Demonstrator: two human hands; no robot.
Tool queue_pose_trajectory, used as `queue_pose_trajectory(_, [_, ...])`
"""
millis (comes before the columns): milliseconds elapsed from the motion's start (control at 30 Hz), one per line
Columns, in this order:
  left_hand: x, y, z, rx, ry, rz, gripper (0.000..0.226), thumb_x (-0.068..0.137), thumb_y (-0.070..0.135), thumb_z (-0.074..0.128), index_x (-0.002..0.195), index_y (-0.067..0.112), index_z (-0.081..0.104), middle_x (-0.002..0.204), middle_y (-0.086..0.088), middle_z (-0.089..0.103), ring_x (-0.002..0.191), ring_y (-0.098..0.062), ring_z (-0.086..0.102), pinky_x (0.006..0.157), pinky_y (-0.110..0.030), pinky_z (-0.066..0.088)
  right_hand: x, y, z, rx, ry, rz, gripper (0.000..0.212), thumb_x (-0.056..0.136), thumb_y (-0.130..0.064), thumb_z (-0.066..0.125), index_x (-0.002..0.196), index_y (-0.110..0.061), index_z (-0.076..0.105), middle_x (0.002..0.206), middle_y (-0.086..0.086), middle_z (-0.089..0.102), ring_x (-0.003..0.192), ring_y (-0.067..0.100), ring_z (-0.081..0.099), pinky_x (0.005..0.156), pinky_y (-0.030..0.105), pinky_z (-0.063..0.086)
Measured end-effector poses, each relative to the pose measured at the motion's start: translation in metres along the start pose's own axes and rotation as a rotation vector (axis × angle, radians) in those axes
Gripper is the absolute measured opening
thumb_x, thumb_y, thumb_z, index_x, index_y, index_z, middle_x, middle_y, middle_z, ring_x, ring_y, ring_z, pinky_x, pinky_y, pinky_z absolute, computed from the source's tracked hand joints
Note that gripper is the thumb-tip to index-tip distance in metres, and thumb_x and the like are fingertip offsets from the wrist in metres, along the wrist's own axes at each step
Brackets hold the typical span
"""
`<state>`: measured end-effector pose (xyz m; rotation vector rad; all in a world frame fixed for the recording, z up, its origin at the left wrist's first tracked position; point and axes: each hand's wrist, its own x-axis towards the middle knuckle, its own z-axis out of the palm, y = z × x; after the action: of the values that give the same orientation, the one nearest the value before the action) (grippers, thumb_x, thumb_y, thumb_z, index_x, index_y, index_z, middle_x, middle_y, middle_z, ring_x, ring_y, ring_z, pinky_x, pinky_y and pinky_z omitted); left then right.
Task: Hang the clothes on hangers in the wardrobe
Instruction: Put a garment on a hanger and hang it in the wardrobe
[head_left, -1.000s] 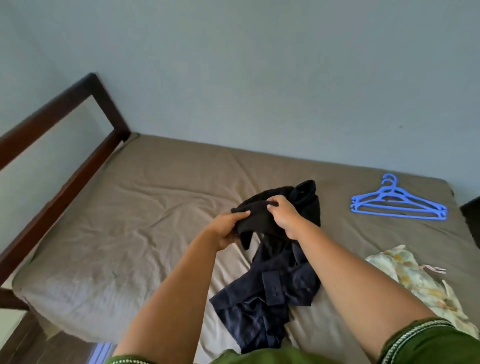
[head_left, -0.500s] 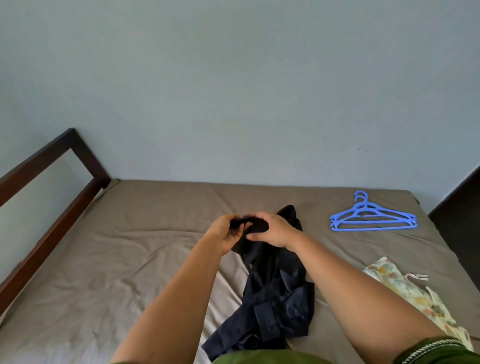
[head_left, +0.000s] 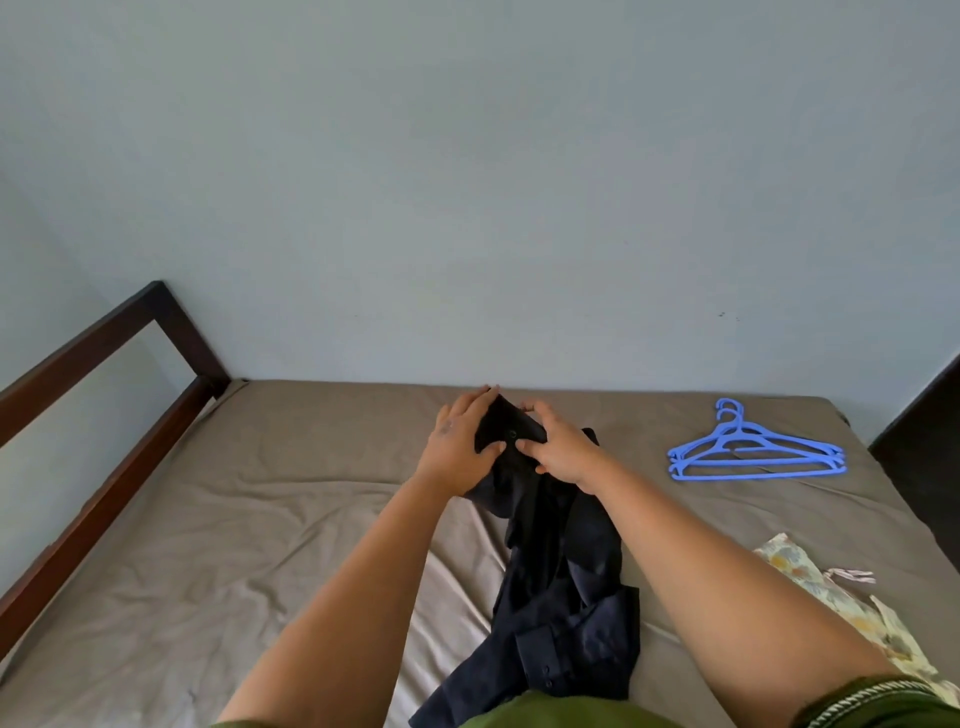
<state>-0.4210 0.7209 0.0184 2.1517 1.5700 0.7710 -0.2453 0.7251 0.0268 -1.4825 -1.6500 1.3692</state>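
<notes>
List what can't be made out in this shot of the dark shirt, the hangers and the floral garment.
- Dark shirt, head view: its lower end is hidden by the green top; the collar is covered by the left hand and right hand.
- Blue hangers: stacked, count unclear.
- Floral garment: cut off by the right edge.
- Wardrobe: not in view.

A brown sheet (head_left: 218, 525), creased in places, covered the mattress; a dark wooden bed frame (head_left: 104, 410) ran along its left side, with a pale blue-grey wall (head_left: 467, 182) behind and dark furniture (head_left: 924, 436) at far right.
</notes>
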Motion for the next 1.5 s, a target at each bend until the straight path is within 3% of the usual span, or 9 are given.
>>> queue_pose_trajectory(233, [0.016, -0.006, -0.014, 0.173, -0.28, 0.055, 0.095, 0.063, 0.034, 0.087, 0.142, 0.024, 0.036, 0.157, 0.002, 0.013, 0.141, -0.026, 0.017, 0.11, -0.042, 0.03, 0.009, 0.005, -0.014, -0.311, 0.074, -0.241, 0.037, 0.088, -0.008, 0.064, 0.119, -0.028, 0.057, 0.115, -0.009, 0.06, 0.106, 0.012, 0.057, 0.097, 0.033, 0.047])
queue_pose_trajectory(333, [0.016, -0.003, -0.015, 0.094, -0.219, 0.05, 0.096, 0.06, 0.028, 0.089, 0.14, 0.019, 0.036, 0.145, 0.0, 0.035, 0.135, -0.022, 0.03, 0.107, -0.035, 0.035, 0.009, 0.006, -0.02, -0.305, 0.175, -0.24, 0.031, 0.088, -0.014, 0.066, 0.116, -0.025, 0.059, 0.105, -0.01, 0.06, 0.1, 0.013, 0.057, 0.091, 0.026, 0.045])
queue_pose_trajectory(467, [0.014, 0.003, -0.012, 0.242, -0.224, 0.078, 0.042, 0.077, 0.019, 0.071, 0.116, 0.017, 0.055, 0.111, 0.003, 0.059, 0.114, -0.021, 0.041, 0.09, -0.036, 0.043, 0.007, 0.004, -0.03, -0.265, 0.193, -0.179, 0.013, 0.083, -0.024, 0.074, 0.09, -0.022, 0.063, 0.077, -0.006, 0.063, 0.071, 0.015, 0.061, 0.069, 0.028, 0.051])
queue_pose_trajectory(667, [0.012, 0.005, -0.008, 0.29, -0.045, 0.135, 0.015, 0.09, 0.022, 0.064, 0.102, 0.02, 0.072, 0.107, 0.003, 0.056, 0.111, -0.019, 0.038, 0.092, -0.024, 0.034, 0.003, 0.001, -0.042, -0.313, 0.214, -0.107, 0.029, 0.08, -0.03, 0.077, 0.061, -0.026, 0.055, 0.061, -0.009, 0.055, 0.062, 0.013, 0.055, 0.055, 0.022, 0.039])
queue_pose_trajectory(800, [0.012, 0.012, -0.01, 0.372, 0.104, 0.263, 0.029, 0.075, 0.048, 0.073, 0.078, 0.02, 0.068, 0.103, 0.008, 0.058, 0.111, -0.018, 0.041, 0.088, -0.032, 0.03, 0.004, 0.0, -0.043, -0.565, 0.196, -0.08, 0.026, 0.083, -0.043, 0.07, 0.097, -0.022, 0.068, 0.107, -0.002, 0.05, 0.107, 0.018, 0.046, 0.09, 0.029, 0.043])
queue_pose_trajectory(867, [0.012, 0.022, -0.012, 0.34, 0.044, 0.282, 0.034, 0.08, 0.051, 0.067, 0.079, 0.018, 0.063, 0.08, 0.009, 0.058, 0.086, -0.018, 0.052, 0.075, -0.029, 0.033, 0.004, -0.004, -0.042, -0.681, 0.167, -0.145, 0.036, 0.081, -0.046, 0.069, 0.107, -0.022, 0.069, 0.12, -0.003, 0.044, 0.116, 0.02, 0.034, 0.102, 0.033, 0.037])
queue_pose_trajectory(967, [0.011, 0.039, -0.013, 0.285, -0.117, 0.278, 0.028, 0.088, 0.044, 0.064, 0.087, 0.016, 0.062, 0.066, 0.004, 0.055, 0.06, -0.019, 0.047, 0.061, -0.027, 0.032, 0.0, -0.011, -0.036, -0.775, 0.076, -0.225, 0.04, 0.074, -0.048, 0.075, 0.105, -0.023, 0.071, 0.116, -0.005, 0.044, 0.11, 0.019, 0.033, 0.099, 0.033, 0.038])
queue_pose_trajectory(1200, [0.014, 0.051, -0.03, 0.179, -0.575, 0.001, 0.022, 0.074, 0.024, 0.08, 0.093, 0.022, 0.069, 0.094, 0.006, 0.067, 0.086, -0.01, 0.057, 0.079, -0.025, 0.044, -0.004, -0.01, -0.038, -0.743, 0.056, -0.223, 0.036, 0.083, -0.045, 0.068, 0.111, -0.023, 0.066, 0.114, -0.005, 0.04, 0.113, 0.018, 0.032, 0.101, 0.034, 0.035])
queue_pose_trajectory(1500, [0.006, 0.058, -0.035, 0.038, -0.342, -0.027, 0.011, 0.081, 0.017, 0.072, 0.088, 0.025, 0.071, 0.086, 0.012, 0.066, 0.085, -0.006, 0.056, 0.075, -0.021, 0.04, -0.018, -0.023, -0.041, -0.497, -0.139, -0.119, 0.021, 0.088, -0.034, 0.067, 0.106, -0.024, 0.064, 0.094, -0.007, 0.059, 0.097, 0.018, 0.056, 0.092, 0.036, 0.046])
